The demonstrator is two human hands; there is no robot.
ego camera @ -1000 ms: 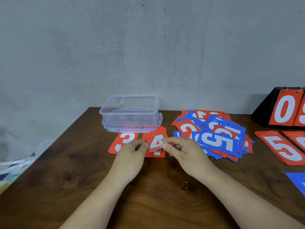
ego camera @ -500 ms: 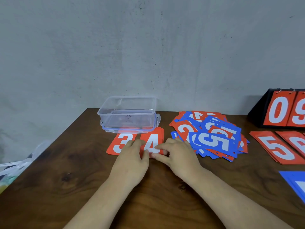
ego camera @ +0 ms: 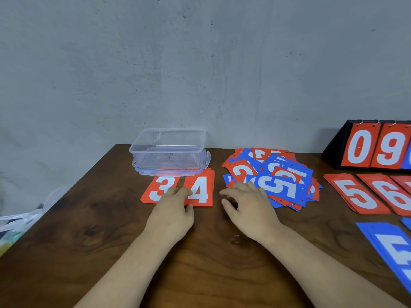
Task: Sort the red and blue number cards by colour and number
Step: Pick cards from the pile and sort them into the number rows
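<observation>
Since the earlier frames the right hand (ego camera: 249, 205) has come off the red 4 pile (ego camera: 201, 190), which both hands were setting down, and now sits between that pile and the mixed heap (ego camera: 280, 174). The card handled then lies flat on the pile.

Left hand (ego camera: 172, 211): fingers relaxed and laid across the seam between the red 3 pile (ego camera: 155, 190) and the red 4 pile, thumb at the 4's near corner. It pinches nothing. Judged purpose: steadying and squaring the two piles so that they stay side by side.

Right hand: fingers loosely curved and spread, holding nothing. Whether the fingertips touch the table (ego camera: 89, 218) or hang just above it cannot be told from this angle. Its position beside the heap suggests the next card will be drawn from there.

Layout: the red piles run in number order from left to right, with 3 and 4 just in front of the clear plastic box (ego camera: 169, 152), then the red 5 pile (ego camera: 355, 194) and red 6 pile (ego camera: 391, 196) well to the right. A blue pile (ego camera: 393, 247) lies apart at the near right, which keeps the colours separate. A scoreboard stand (ego camera: 378, 145) is at the far right.

Progress: the heap remains large and unsorted, red and blue overlapping, so the sorting is judged to be at an early stage.
</observation>
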